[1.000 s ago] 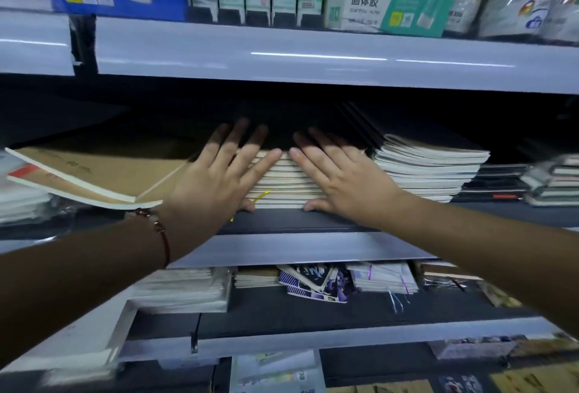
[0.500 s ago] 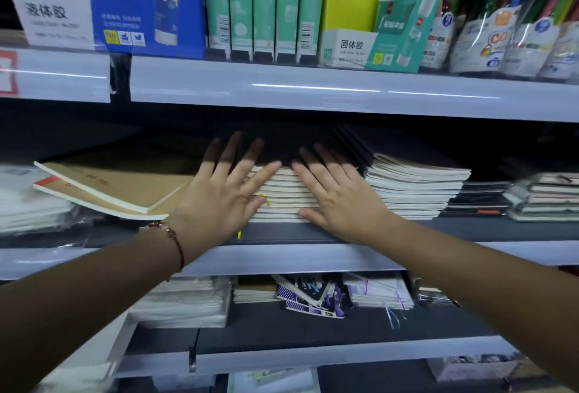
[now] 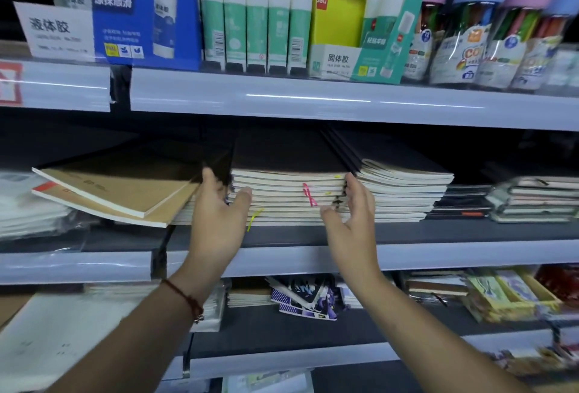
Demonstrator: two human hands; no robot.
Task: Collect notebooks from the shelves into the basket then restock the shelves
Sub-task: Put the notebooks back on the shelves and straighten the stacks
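**Both hands flank the middle notebook stack**

The stack (image 3: 288, 195) of dark-covered notebooks lies flat on the middle shelf (image 3: 407, 256), page edges facing out, with pink and yellow ribbon markers hanging from its front. It sits directly between the two hands.

The left hand (image 3: 219, 214) is at the stack's left end. Its fingers reach up along that side, partly hidden between the stack and the tilted brown notebooks (image 3: 125, 195) to the left, and the thumb lies across the front page edges. The fingers look fairly straight, spread wide rather than clenched. A red cord bracelet (image 3: 185, 298) circles the wrist.

The right hand (image 3: 354, 208) is at the stack's right end, in the seam between it and the neighbouring pile (image 3: 404, 192). The fingers point upward against the side, their tips tucked out of sight in the gap, and the thumb points left along the lower front edges. This hand is also spread open, cupping the stack's end; whether either hand is actually squeezing the stack cannot be told.

Above, the top shelf (image 3: 313, 101) carries glue sticks (image 3: 257, 21) and tubes of coloured pens (image 3: 479, 26). The lower shelf (image 3: 313, 358) holds more notebooks.
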